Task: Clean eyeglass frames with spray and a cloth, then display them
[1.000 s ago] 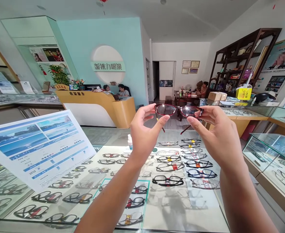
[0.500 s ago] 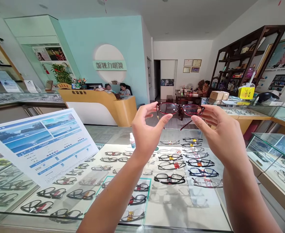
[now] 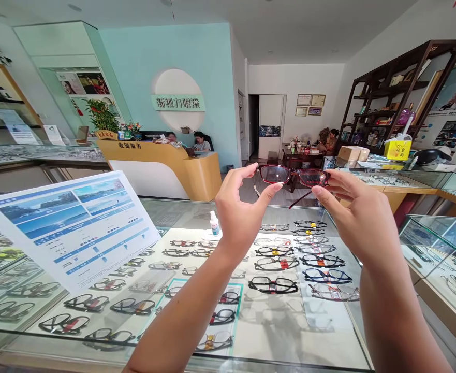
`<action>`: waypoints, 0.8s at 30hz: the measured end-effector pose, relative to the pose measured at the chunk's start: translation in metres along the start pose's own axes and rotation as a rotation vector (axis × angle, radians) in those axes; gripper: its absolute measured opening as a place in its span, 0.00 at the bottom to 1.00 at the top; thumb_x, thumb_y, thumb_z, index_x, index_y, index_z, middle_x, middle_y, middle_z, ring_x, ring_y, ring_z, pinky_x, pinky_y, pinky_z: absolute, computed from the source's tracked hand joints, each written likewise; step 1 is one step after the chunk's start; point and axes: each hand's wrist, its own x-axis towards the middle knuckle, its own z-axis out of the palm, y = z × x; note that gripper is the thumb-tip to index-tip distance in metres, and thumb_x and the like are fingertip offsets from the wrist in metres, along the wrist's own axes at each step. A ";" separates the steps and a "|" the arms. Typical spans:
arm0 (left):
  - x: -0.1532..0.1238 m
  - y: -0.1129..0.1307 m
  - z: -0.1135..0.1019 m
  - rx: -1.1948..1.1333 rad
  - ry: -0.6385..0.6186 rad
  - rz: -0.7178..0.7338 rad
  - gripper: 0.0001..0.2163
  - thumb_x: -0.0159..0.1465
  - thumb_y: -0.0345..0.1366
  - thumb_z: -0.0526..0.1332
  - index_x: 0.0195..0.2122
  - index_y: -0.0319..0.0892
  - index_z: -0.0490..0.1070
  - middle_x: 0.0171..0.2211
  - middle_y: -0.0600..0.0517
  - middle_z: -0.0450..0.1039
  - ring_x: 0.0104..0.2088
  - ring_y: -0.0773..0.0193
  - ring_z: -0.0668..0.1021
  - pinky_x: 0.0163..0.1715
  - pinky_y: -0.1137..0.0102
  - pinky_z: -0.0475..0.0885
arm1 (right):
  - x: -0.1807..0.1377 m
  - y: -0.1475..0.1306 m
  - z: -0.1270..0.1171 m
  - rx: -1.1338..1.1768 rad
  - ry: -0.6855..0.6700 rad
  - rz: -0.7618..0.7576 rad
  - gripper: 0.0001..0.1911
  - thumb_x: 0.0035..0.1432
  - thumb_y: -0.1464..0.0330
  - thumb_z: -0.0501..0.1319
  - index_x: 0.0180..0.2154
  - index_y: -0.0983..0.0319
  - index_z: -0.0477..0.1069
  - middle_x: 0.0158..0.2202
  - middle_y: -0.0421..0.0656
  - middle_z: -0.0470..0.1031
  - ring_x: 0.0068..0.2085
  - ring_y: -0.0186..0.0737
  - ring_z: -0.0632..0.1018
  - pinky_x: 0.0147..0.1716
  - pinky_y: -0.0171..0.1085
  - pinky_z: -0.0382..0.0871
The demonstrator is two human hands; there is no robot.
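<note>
A pair of dark red-framed glasses (image 3: 294,175) is held up above the display case, with its temples unfolded and small red lettering on one lens. My left hand (image 3: 241,207) pinches the left end of the frame between thumb and fingers. At the opposite end, my right hand (image 3: 357,207) grips the frame in the same way. Beneath both hands, several rows of glasses, among them a black-framed pair (image 3: 273,285), lie under the glass of the display case (image 3: 266,331). A small white spray bottle (image 3: 214,224) stands just left of my left hand.
A printed sheet (image 3: 72,223) stands tilted on the glass at left. Further glass cases (image 3: 441,259) flank the right side. Beyond are a wooden reception counter (image 3: 200,173) with people seated behind it, a dark shelf (image 3: 402,93), and a yellow bag (image 3: 398,148) on a counter.
The camera view has shifted slightly, so the room and case appear a little further right. Both hands still hold the glasses, which have tilted slightly, and the lenses look lighter.
</note>
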 end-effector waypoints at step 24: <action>0.011 -0.010 -0.005 -0.114 -0.118 -0.171 0.25 0.59 0.55 0.79 0.54 0.50 0.83 0.52 0.45 0.87 0.53 0.49 0.86 0.55 0.52 0.79 | -0.003 -0.007 -0.005 -0.032 0.118 -0.048 0.26 0.69 0.47 0.67 0.59 0.54 0.82 0.51 0.50 0.88 0.49 0.59 0.88 0.57 0.61 0.78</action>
